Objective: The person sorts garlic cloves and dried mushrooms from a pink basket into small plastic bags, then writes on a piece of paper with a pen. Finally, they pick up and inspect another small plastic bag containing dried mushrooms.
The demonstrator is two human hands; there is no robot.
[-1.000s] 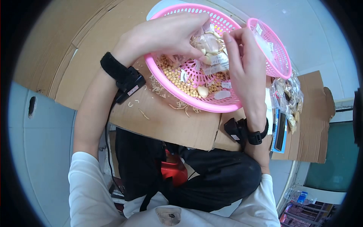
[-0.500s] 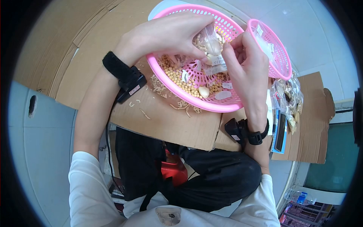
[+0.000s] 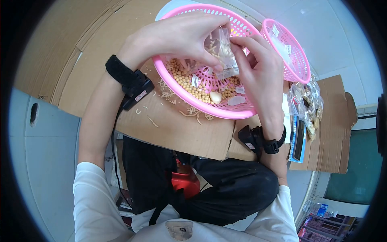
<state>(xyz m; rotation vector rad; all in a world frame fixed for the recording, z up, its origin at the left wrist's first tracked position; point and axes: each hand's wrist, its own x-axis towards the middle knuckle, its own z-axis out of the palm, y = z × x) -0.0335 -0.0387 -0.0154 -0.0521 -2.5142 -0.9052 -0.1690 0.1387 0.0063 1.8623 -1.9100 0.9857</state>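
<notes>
Hands Hold Clear Bag Above Pink Basket

A person's left hand (image 3: 185, 38) curls around a clear plastic bag (image 3: 221, 50) of pale pieces, thumb and fingers apart, while the right hand (image 3: 260, 66) pinches the bag's edge. The bag is held over a pink basket (image 3: 189, 108) containing round beans (image 3: 188, 85) and a pale oval piece (image 3: 215, 97). Slender shreds (image 3: 167, 93) lie beside it on cardboard (image 3: 173, 133). Beyond stands a smaller pink basket (image 3: 300, 74).

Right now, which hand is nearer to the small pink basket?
Right. The right hand, at the right side of the clear bag, is close to the small pink basket; the left hand, at the bag's left, is farther away.
</notes>
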